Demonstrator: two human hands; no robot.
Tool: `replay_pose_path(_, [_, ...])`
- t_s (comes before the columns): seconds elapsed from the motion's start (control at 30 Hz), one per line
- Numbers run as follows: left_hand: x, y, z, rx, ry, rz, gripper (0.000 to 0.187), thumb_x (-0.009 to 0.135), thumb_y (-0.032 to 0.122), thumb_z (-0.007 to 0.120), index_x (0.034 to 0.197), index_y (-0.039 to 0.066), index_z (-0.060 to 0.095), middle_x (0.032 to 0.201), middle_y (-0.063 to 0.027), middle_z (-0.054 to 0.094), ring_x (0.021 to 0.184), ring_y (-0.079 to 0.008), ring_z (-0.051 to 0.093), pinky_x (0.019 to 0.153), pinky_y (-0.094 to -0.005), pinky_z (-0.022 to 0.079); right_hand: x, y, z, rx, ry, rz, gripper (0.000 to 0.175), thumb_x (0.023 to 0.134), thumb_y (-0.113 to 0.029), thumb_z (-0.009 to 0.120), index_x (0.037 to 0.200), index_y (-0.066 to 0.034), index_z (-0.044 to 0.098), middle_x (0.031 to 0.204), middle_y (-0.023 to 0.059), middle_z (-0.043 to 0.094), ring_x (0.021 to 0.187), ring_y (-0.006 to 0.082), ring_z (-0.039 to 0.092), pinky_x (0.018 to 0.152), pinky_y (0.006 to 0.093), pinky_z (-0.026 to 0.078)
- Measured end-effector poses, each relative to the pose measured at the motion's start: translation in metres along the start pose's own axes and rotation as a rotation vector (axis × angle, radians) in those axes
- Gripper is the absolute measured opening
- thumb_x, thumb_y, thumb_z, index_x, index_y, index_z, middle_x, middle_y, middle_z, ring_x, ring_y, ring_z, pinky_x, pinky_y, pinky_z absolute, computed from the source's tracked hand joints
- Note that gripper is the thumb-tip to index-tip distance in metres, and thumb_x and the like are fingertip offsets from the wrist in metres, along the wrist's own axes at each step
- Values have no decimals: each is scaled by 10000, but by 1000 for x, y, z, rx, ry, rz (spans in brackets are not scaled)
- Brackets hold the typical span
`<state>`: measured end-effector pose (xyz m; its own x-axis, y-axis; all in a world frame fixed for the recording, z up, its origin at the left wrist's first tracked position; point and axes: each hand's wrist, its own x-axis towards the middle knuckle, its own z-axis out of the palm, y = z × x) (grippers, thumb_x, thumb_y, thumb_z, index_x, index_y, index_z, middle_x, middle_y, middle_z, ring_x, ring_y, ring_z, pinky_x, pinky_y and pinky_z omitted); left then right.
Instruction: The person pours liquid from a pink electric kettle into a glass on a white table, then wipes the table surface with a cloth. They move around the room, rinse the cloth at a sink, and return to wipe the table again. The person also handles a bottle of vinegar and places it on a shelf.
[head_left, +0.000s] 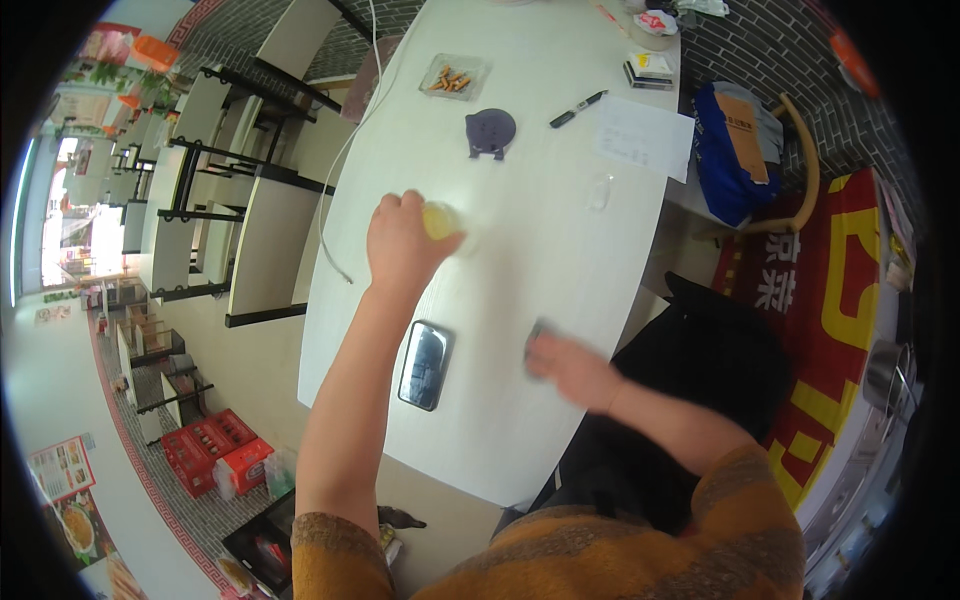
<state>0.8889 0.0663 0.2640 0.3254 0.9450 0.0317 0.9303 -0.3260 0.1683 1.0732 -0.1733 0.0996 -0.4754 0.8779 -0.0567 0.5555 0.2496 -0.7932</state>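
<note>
My left hand (405, 236) is closed around a yellow, see-through vessel (441, 221), probably a cup of yellow liquid, over the white table. Motion blurs my right hand (574, 367) near the table's right edge. Its fingers are on a small dark grey object (535, 336), too smeared to name. Between my forearms lies a smartphone (426, 366) with a dark screen. Farther up the table, a dark purple animal-shaped coaster (491, 133) rests flat. To the right of it is a small clear piece (601, 192), perhaps plastic.
The white table (480, 442) also carries a glass ashtray (455, 75) with cigarette butts, a black marker (577, 109), a written paper sheet (645, 135) and small boxes (649, 70). A white cable (324, 225) runs along the left edge. A wooden-armed chair (806, 157) holds a blue bag (724, 161).
</note>
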Motion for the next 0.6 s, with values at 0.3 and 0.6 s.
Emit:
replay_pose_path(0.3, [40,29,12,-8,32,25,558,635,393,828,990,31,595,951,-140,577,907,-298,593,760,-390,503,104,60,-103,-422,413,139,562,765,-5,533,1324,-42,493,1469,108,381,1393,283,298,1135,415,270])
replay_pose_path(0.6, [-13,-4,3,-222,225,78,724,722,335,797,1263,-33,486,1313,-223,468,1184,-379,493,978,-412,436,66,-25,-17,-394,153,-67,553,801,-78,539,1349,-38,477,1460,94,402,1385,255,313,1134,410,263])
